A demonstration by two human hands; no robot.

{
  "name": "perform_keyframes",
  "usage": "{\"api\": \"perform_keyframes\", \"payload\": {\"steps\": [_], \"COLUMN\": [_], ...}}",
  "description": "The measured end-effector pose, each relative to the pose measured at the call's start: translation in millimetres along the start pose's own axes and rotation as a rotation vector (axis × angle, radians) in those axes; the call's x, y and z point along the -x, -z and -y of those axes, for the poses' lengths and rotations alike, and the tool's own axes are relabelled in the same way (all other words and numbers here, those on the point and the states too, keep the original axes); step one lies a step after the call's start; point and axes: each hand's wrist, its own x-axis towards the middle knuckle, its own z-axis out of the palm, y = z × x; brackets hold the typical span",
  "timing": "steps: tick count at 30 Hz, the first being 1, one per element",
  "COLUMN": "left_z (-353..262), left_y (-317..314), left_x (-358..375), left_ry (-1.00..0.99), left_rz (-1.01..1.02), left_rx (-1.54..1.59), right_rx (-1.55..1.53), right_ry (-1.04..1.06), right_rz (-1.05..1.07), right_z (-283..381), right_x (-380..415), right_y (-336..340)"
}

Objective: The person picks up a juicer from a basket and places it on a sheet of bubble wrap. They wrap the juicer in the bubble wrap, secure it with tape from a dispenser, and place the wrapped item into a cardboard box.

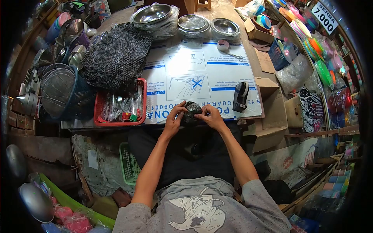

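My left hand (176, 118) and my right hand (211, 116) meet at the front edge of the table, above my lap. Between them is a small dark, shiny, crumpled bundle (191, 113) that looks like black plastic; what it contains is hidden. Fingers of the left hand close on its left side, while the right thumb and fingers pinch its right side. To the right on the table stands a black tape dispenser (241, 97). A red basket (97, 116) of small plastic-wrapped items sits left of my hands.
Behind the basket lies a heap of black bubble wrap (116, 54). Steel bowls (153, 14) in plastic line the back of the table. Clear tape (223, 45) and scissors (236, 57) lie nearer. Cardboard boxes (270, 112) stand right, a green basket (128, 165) below.
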Motion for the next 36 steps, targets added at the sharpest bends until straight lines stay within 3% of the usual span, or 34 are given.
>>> {"api": "perform_keyframes", "payload": {"steps": [2,5,8,14,17,24,27,30,35,36], "left_z": [0,-5,-13,-3,0,-5,-5,3,46,45], "left_y": [3,10,10,10,9,12,7,0,10,16], "left_x": [-1,5,6,2,6,13,19,31,63,63], "left_ry": [0.021,-0.014,-0.098,-0.22,-0.174,-0.187,-0.191,-0.096,0.19,0.403], "left_rz": [0.0,0.037,0.048,0.035,0.015,0.001,-0.005,0.007,-0.098,-0.114], "left_rx": [0.025,-0.031,-0.261,-0.319,-0.236,-0.39,-0.439,-0.434,-0.398,-0.153], "right_rx": [-0.24,-0.407,-0.416,-0.512,-0.501,-0.501,-0.4,0.07,-0.281,-0.353], "right_ry": [-0.211,-0.236,-0.206,-0.314,-0.403,-0.291,-0.195,0.037,-0.156,-0.203], "right_rz": [-0.009,0.007,-0.007,0.074,0.137,0.141,-0.041,0.073,0.043,0.04], "right_z": [-13,-1,-12,-20,-9,4,31,32,28,27], "right_x": [0,1,-2,-6,-4,-1,1,5,25,31], "right_y": [-10,-14,-19,-6,3,8,0,-8,-12,-9]}}
